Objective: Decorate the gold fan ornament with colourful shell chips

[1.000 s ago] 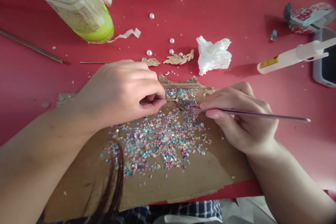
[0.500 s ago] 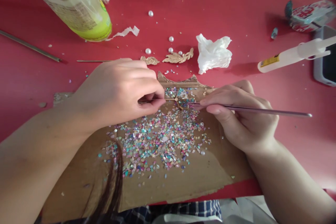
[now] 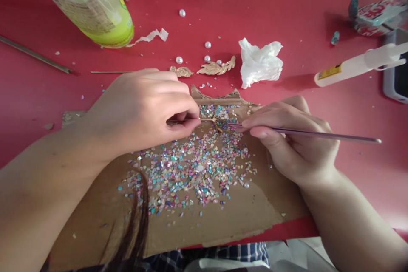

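Movement on my feed is slight: the slender metal tool (image 3: 318, 133) in the right hand (image 3: 288, 146) has swung nearly level, its tip now at the small gold branch-shaped piece (image 3: 217, 124). The right hand is closed on the shaft, pinching it between thumb and fingers like a pen. The left hand (image 3: 140, 112) is curled shut around a thin stem (image 3: 185, 121) that runs out to the same gold piece, so both hands work at one spot. That piece sits just above the shell chips (image 3: 194, 170) scattered over a torn sheet of cardboard (image 3: 223, 225); I cannot tell whether it touches them.

Beyond the cardboard, on the red counter (image 3: 287, 17), I see pearl beads (image 3: 208, 44), two gold leaf-shaped pieces (image 3: 216, 66), and a crumpled tissue (image 3: 259, 61). Off to the right lie a white glue syringe (image 3: 360, 66) and a phone (image 3: 397, 80); a large green-based bottle (image 3: 95, 12) lies at the top left. A strand of dark hair (image 3: 139, 208) hangs across my view of the cardboard's near side, and the left fingers hide the stem's end.
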`<state>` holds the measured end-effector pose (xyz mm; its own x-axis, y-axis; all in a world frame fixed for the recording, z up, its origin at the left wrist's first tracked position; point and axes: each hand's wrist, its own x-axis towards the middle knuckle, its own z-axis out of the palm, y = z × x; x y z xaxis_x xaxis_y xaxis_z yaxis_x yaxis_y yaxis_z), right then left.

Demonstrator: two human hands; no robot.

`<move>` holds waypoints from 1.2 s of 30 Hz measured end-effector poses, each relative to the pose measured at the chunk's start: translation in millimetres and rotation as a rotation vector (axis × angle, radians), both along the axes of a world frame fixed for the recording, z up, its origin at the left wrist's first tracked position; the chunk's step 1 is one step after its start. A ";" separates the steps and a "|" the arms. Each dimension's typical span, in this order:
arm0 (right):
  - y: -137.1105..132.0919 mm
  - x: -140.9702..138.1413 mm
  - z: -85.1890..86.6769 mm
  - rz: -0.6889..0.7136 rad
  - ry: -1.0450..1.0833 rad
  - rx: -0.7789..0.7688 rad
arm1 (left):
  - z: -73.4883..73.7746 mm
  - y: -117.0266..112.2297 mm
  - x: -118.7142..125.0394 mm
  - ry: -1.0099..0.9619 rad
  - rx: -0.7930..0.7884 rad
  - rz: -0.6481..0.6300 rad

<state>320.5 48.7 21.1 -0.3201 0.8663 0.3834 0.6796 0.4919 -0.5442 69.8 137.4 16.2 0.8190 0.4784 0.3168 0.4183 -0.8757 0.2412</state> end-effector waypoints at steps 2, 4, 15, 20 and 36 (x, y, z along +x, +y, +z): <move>0.2 0.1 0.2 0.016 -0.011 0.000 | 0.6 -0.1 0.4 0.014 -0.011 0.016; 0.2 0.2 0.4 0.022 -0.023 -0.003 | 1.4 -0.4 0.7 0.021 -0.012 0.021; -0.4 -0.9 0.9 -0.008 -0.016 -0.016 | 1.8 -1.2 0.6 0.027 -0.004 0.024; -1.1 -1.2 2.4 -0.012 -0.016 -0.031 | -4.3 0.0 -1.5 -0.060 0.057 -0.016; 1.0 2.1 -1.5 -0.025 -0.017 -0.033 | -6.7 1.0 -1.7 -0.070 0.039 -0.030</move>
<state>322.6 49.6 19.6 -0.3039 0.8862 0.3497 0.7007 0.4566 -0.5482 68.1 138.4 9.5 0.8078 0.4406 0.3914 0.3753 -0.8967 0.2348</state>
